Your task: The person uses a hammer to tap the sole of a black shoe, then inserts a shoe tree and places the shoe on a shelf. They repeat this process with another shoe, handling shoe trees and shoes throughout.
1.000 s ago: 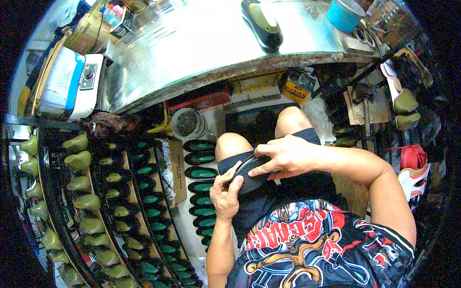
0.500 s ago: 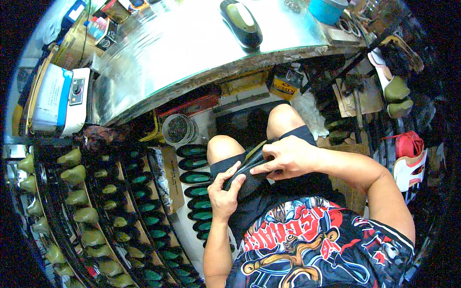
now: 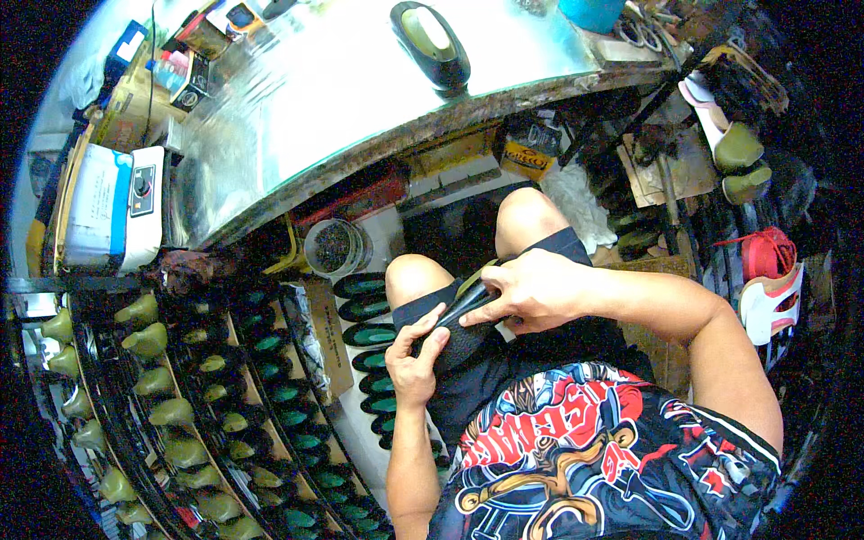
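Over my lap lies a black shoe (image 3: 466, 344), its textured underside turned partly toward me, with a strip of olive green last along its far edge. My left hand (image 3: 418, 360) grips one end, fingers on the far side and thumb on the near face. Bent around the other end, my right hand (image 3: 537, 292) has its index finger stretched along the shoe's black side. Its remaining fingers are partly hidden beneath. Another black shoe (image 3: 430, 45), with an olive and white opening, stands on the worktable (image 3: 297, 108).
Racks of olive shoe lasts (image 3: 171, 412) and dark shoes with green insides (image 3: 371, 335) fill the left. A bucket (image 3: 331, 247) stands under the table edge. A white box with a dial (image 3: 142, 198) is at left. At right are a red shoe (image 3: 768, 259) and a blue tub (image 3: 591, 13).
The view has shifted slightly, so the table and racks sit a little differently. My hands keep their grip on the shoe, tilted slightly; my right index finger has moved a little along it.
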### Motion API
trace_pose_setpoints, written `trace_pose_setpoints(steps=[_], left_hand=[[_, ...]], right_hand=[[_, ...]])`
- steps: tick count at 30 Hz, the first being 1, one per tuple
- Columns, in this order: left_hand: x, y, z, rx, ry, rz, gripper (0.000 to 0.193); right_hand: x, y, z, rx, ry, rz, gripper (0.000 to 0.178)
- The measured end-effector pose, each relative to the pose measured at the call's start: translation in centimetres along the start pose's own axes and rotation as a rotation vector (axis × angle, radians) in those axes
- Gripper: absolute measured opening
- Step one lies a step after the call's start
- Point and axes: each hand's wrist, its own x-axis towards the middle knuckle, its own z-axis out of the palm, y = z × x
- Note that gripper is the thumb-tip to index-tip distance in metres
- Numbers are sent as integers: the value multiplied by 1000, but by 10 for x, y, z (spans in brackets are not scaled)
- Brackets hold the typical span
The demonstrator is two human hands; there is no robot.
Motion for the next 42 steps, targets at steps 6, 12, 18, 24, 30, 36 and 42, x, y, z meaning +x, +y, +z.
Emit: trace_pose_setpoints(steps=[6, 12, 18, 24, 30, 36, 42], left_hand=[[14, 61, 15, 780, -25, 373, 45], [29, 65, 67, 704, -202, 402, 61], [28, 56, 20, -44, -103, -24, 64], [49, 76, 28, 371, -82, 252, 60], [63, 71, 55, 702, -70, 412, 59], [66, 66, 62, 707, -59, 451, 60], [67, 69, 63, 755, -69, 421, 59]], right_hand=[[-37, -7, -23, 32, 145, 100, 72], [-36, 2, -17, 27, 343, 141, 116], [3, 43, 6, -84, 131, 164, 82], [1, 64, -7, 202, 368, -22, 74], [8, 68, 0, 237, 398, -9, 75], [8, 76, 5, 200, 380, -12, 69], [12, 75, 3, 205, 396, -54, 68]])
